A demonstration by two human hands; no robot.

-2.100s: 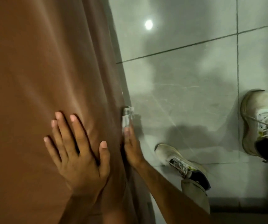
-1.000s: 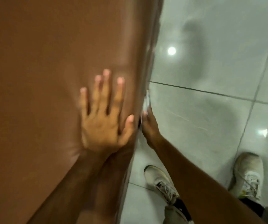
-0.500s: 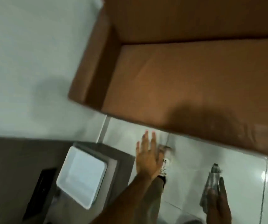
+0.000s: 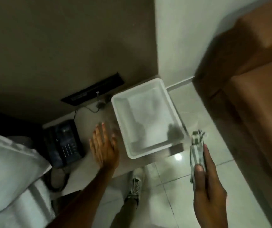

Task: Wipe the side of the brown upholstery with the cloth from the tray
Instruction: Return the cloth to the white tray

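Note:
My right hand (image 4: 208,191) grips a folded grey-and-white cloth (image 4: 197,150), holding it upright over the tiled floor just right of the white tray (image 4: 115,102). The tray sits on a small pale side table and holds nothing that I can see. My left hand (image 4: 103,148) hovers flat with fingers spread over the table, just left of the tray. The brown upholstery (image 4: 255,99) runs along the right edge of the view, apart from both hands.
A black desk phone (image 4: 63,142) with its cord lies on the pale side table (image 4: 86,168) left of my left hand. White bedding (image 4: 5,175) fills the lower left. A dark wall panel with a black socket strip (image 4: 92,91) stands behind the table. My shoe (image 4: 136,183) is on the glossy floor.
Both hands left the brown upholstery and my view swung left to the side table. The cloth stays in my right hand, now close to the tray; my left hand has moved over the table.

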